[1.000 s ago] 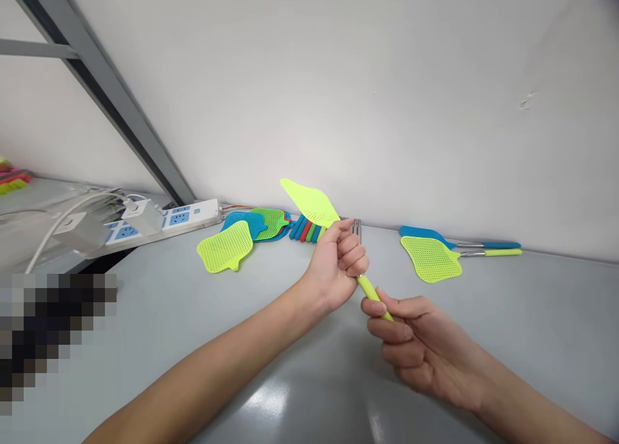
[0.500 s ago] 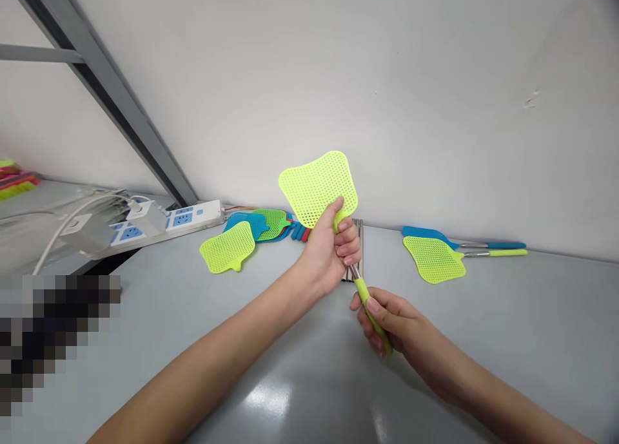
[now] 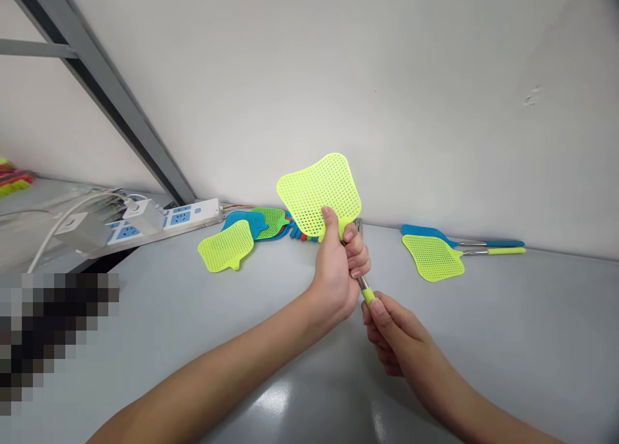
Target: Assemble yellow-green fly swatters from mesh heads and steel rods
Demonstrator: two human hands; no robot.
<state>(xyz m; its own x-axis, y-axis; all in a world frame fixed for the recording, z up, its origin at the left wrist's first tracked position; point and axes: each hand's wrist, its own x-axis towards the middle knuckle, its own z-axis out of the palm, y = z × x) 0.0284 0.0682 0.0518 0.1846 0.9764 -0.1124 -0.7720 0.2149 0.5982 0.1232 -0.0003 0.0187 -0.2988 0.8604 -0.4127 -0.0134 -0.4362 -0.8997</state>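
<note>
A yellow-green fly swatter is held up over the middle of the table, its mesh head tilted toward the upper left. My left hand is closed around its neck and metal rod, the thumb lying against the lower mesh. Below it, my right hand is wrapped round the green grip, hiding most of it. A short piece of metal rod shows between the two hands. Behind my left hand, metal rods are mostly hidden.
Loose swatter heads lie at the left: a yellow-green one, a blue one and a green one. At the right rest a blue swatter and a yellow-green swatter. A power strip with plugs stands farther left, along the wall.
My left hand has shifted a little right and down along the swatter, its thumb lower on the mesh. My right hand has moved slightly right and down and covers more of the grip.
</note>
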